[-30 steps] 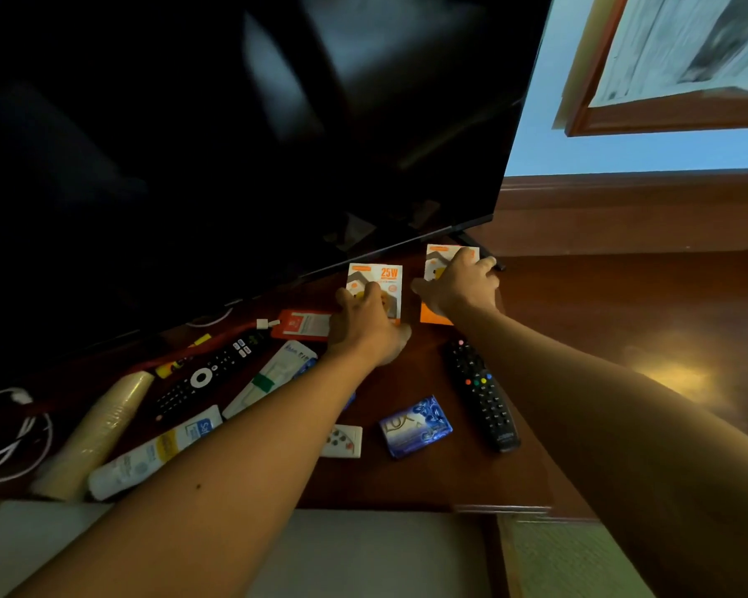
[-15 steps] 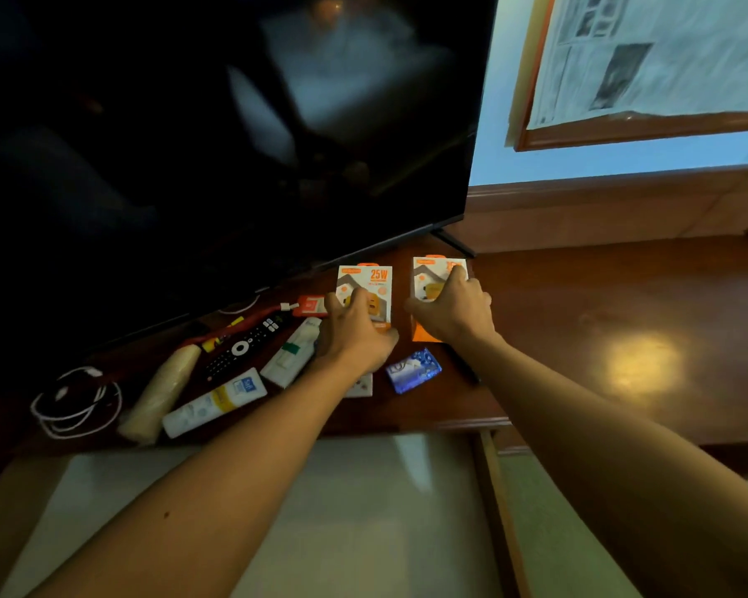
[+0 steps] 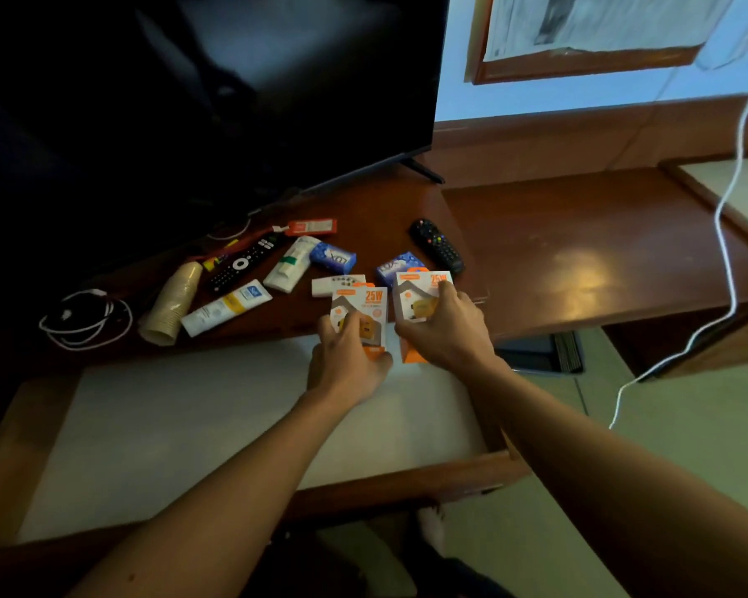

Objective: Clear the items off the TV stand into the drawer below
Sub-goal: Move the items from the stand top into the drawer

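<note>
Each holding a charger box, the left hand (image 3: 346, 360) and right hand (image 3: 445, 334) hover over the open, bare-looking drawer (image 3: 191, 425); remotes, tubes and soaps remain on the worktop (image 3: 385, 209).

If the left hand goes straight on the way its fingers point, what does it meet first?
The left hand, holding a 25W charger box, would probably meet the small white remote first, though depth is unclear.

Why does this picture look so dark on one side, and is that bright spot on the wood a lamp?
Head view: the switched-off TV fills the dim left side, showing only faint reflections. The bright patch on the stand top is glare; its source is out of frame. The wide lens bends the straight edges, and the two charger boxes, one in the left hand and one in the right hand, look slightly blurred.
</note>
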`<state>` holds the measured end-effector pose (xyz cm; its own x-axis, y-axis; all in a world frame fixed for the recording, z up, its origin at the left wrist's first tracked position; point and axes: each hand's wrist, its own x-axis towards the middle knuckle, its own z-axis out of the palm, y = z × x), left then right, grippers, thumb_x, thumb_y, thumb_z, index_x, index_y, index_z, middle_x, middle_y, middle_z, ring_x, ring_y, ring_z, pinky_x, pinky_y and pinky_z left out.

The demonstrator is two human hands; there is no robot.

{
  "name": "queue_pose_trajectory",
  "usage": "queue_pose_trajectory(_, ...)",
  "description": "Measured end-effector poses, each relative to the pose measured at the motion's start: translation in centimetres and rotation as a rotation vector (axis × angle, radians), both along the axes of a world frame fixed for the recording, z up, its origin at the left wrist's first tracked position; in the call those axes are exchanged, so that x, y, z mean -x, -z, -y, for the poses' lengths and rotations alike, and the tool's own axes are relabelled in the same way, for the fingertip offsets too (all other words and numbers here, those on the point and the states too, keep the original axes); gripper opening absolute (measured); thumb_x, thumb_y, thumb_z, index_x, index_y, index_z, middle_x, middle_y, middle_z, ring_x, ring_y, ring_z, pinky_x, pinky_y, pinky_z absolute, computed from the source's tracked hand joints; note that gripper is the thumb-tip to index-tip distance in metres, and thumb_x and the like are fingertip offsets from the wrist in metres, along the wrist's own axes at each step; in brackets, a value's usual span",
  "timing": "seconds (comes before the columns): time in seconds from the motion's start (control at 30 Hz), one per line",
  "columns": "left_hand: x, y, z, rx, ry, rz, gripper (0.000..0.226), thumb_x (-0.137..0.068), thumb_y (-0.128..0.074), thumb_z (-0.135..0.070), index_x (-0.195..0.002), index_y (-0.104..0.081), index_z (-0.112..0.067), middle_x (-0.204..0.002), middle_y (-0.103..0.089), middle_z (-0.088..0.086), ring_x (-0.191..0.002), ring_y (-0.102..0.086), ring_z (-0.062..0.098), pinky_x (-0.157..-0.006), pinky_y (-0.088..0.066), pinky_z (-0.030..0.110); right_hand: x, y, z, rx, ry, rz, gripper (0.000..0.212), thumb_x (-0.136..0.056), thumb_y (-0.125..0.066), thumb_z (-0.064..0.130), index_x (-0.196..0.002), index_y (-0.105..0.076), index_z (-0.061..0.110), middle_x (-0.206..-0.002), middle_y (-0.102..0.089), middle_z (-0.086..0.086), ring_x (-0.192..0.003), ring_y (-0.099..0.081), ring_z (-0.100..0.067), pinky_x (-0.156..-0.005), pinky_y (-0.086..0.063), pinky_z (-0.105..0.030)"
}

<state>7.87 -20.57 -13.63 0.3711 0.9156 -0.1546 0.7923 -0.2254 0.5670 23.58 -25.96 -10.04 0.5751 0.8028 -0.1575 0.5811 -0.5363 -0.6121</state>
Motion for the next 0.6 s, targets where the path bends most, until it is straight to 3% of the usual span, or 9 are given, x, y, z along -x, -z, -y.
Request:
queue_pose_trajectory(0.33, 1.7, 5.4, 6.8, 0.055, 0.065, -0.075, 0.058, -0.079, -0.069, -0.053, -0.127, -0.039, -0.039, -0.14, -0.027, 0.003, -0.106, -0.056, 0.027, -0.084, -0.055, 0.038, 2.3, 5.0, 7.2, 0.144, -0.001, -0.014, 0.093, -0.066, -0.062, 0.064, -0.144, -0.033, 0.022, -0.14, -0.042, -0.009, -0.126, -0.043, -0.034, -0.099, -0.046, -0.049)
queue_pose_trajectory(0.6, -0.6, 9.6, 6.4, 0.311, 0.01, -0.202, 0.077, -0.074, -0.066, -0.061, -0.138, -0.037, -0.03, -0.145, -0.022, 0.009, -0.113, -0.052, 0.038, -0.097, -0.048, 0.042, 1.0, 10.0, 6.1, 0.382, -0.102, -0.074, 0.092, -0.078, -0.064, 0.063, -0.149, -0.026, 0.018, -0.14, -0.039, -0.016, -0.129, -0.04, -0.04, -0.1, -0.042, -0.049)
